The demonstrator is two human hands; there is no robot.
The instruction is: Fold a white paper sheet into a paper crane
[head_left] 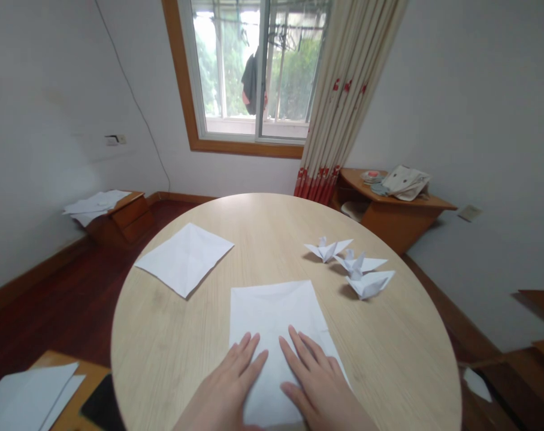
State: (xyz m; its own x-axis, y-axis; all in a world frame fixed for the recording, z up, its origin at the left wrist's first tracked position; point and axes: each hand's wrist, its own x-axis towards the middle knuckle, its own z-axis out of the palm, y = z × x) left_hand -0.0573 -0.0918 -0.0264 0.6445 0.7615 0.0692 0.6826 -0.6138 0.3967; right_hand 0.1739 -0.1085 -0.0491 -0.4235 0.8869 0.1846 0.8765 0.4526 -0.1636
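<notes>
A white sheet of paper (272, 308) lies flat on the round wooden table (164, 359) in front of me, with faint creases near its far edge. On its left side rests my left hand (229, 377), fingers stretched out over the paper. My right hand (314, 374) lies on the right side of the same sheet, its fingers spread and the thumb pointing inward. Neither hand grips anything. The near edge of the sheet is partly hidden by my hands and the frame's bottom.
Three folded paper cranes (366, 284) stand together at the table's right. Another creased sheet (186, 257) lies at the left. Lower left, more sheets (29, 398) and a dark flat object (102, 407) rest on a wooden surface. A corner cabinet (389, 221) stands behind, right of the curtain (339, 102).
</notes>
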